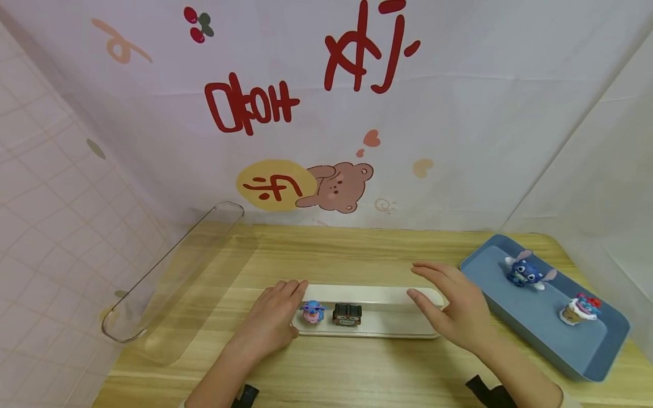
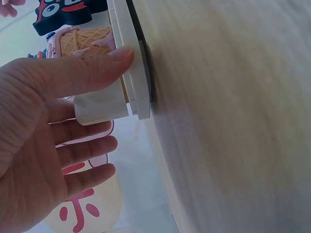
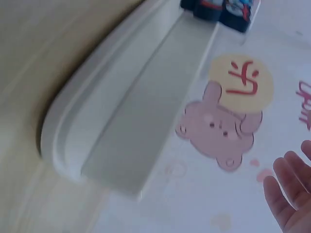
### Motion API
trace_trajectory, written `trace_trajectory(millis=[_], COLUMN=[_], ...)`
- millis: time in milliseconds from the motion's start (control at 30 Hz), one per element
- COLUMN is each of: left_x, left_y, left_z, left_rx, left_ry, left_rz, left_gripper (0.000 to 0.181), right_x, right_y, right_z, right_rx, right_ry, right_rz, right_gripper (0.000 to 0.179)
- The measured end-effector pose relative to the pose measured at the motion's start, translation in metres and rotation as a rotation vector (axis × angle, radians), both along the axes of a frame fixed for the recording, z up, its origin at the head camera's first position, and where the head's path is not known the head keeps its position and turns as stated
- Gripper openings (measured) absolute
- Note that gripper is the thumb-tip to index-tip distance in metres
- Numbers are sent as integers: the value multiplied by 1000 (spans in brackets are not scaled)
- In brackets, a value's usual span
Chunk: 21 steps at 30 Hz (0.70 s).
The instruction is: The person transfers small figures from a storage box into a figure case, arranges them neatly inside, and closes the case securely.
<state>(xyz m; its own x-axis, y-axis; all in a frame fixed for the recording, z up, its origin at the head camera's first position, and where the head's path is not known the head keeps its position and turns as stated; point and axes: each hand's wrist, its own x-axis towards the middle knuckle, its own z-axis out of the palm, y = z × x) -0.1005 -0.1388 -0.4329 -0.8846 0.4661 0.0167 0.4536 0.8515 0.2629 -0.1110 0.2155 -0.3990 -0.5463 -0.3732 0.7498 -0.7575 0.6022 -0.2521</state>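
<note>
"Where's the white stand [image 1: 395, 314]?"

"Midway between the side edges of the tabletop [image 1: 357, 368]. My left grip [image 1: 272, 314] pinches its end; my right grip [image 1: 458, 309] is empty, unclosed. I'd hold gently, avoiding the figurines [image 1: 347, 314]."

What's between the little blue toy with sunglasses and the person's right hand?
In the head view, the black boxy toy, then a bare stretch of the white base.

Head view high, facing forward-down; wrist views close, sharing white tray [image 1: 398, 323].
</note>
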Motion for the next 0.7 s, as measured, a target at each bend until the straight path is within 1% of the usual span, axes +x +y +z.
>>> trace_trajectory(millis=[167,367,600,700], left_x=[0,0,1,0], left_y=[0,0,0,1], left_z=[-1,-1,-1,-1], left_rx=[5,9,7,4], left_ry=[0,4,4,3], left_rz=[2,0,3,3], left_gripper=[94,94,95,95], right_x=[-2,-6,-10,-13], right_y=[23,44,71,82], right_z=[9,13,11,11], right_rx=[-33,-63,-41,-7], right_ry=[-12,41,-4,-15], right_rz=[-24,-89,-171,-202], right_gripper=[58,62,68,71])
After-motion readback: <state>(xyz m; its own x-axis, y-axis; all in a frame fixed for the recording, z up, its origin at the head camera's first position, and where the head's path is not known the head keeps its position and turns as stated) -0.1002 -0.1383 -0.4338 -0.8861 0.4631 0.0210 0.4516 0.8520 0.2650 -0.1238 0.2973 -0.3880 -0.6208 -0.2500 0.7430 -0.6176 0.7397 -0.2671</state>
